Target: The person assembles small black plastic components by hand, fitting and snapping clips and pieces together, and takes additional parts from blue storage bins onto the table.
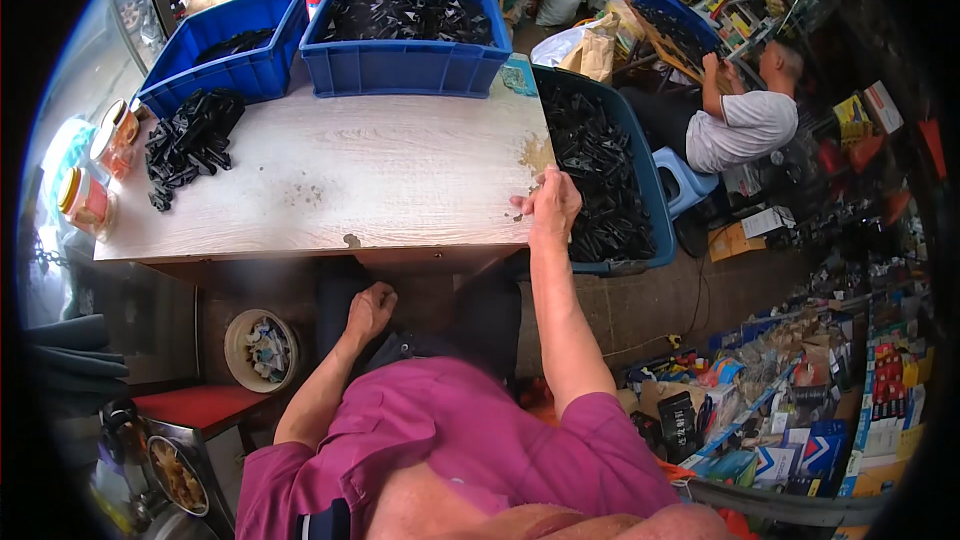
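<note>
The right hand (552,205) sits at the right edge of the table (400,170), near its front right corner, fingers curled over the edge as if gripping the board itself; nothing shows pinched between them. Just past that edge, touching the table's right side, stands a big blue tub (655,205) packed with small black parts (595,175). The tub's long axis runs front to back along the table edge, so the parts lie directly to the right of and slightly beyond the hand, almost under its knuckles. That is the relation that matters here: the right hand is by far the nearer one.

The left hand (370,310) is down below the tabletop, resting on the person's lap in a loose fist, well apart from any of the black parts. Whether it holds anything I cannot tell.

A smaller pile (190,145) of the same black pieces lies at the table's left edge toward the back, well apart from both hands. Two blue crates (400,65) sit along the back edge, the right one full of dark pieces. A few jars (85,200) stand off the table's left edge. Another person in a grey shirt (745,125) sits beyond the tub, busy elsewhere.
</note>
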`<state>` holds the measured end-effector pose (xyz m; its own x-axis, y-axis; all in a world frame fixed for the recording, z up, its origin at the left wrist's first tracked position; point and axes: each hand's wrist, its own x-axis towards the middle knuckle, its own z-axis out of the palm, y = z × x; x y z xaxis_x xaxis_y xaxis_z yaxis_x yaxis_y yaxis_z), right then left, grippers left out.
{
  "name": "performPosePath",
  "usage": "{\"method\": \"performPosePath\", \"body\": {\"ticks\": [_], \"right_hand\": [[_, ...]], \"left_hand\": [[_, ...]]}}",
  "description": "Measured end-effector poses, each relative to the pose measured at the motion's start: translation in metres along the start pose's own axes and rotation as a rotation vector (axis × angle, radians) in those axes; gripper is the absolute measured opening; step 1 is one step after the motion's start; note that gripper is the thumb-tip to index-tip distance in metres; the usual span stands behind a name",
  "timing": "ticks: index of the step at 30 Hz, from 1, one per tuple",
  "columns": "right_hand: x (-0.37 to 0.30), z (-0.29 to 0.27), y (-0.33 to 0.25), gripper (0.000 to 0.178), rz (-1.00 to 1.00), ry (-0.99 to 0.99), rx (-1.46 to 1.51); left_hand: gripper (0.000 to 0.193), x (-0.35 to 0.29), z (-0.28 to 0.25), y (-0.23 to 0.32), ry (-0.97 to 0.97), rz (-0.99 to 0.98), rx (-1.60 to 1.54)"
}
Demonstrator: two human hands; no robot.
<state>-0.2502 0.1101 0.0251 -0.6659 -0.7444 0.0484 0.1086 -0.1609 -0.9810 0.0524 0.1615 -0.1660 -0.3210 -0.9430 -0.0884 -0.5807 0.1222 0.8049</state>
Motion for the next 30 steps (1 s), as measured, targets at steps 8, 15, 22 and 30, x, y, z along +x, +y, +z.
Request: {"method": "performPosePath", "body": {"ticks": [8,15,22,30], "right_hand": [[0.001,-0.001,-0.001,0.030,-0.016,0.082,0.024],[0.003,-0.001,0.003,0.033,-0.051,0.088,0.028],[0.005,0.006,0.009,0.033,-0.155,0.144,0.012],[0.004,0.013,0.002,0.033,-0.048,0.205,0.005]], "left_hand": [[0.022,-0.001,-0.001,0.004,0.005,0.005,-0.011],[0.023,0.002,0.002,0.001,-0.007,-0.014,-0.043],[0.023,0.000,0.001,0.001,0.055,0.002,-0.033],[0.023,-0.015,-0.015,0.000,0.070,-0.029,-0.135]]}}
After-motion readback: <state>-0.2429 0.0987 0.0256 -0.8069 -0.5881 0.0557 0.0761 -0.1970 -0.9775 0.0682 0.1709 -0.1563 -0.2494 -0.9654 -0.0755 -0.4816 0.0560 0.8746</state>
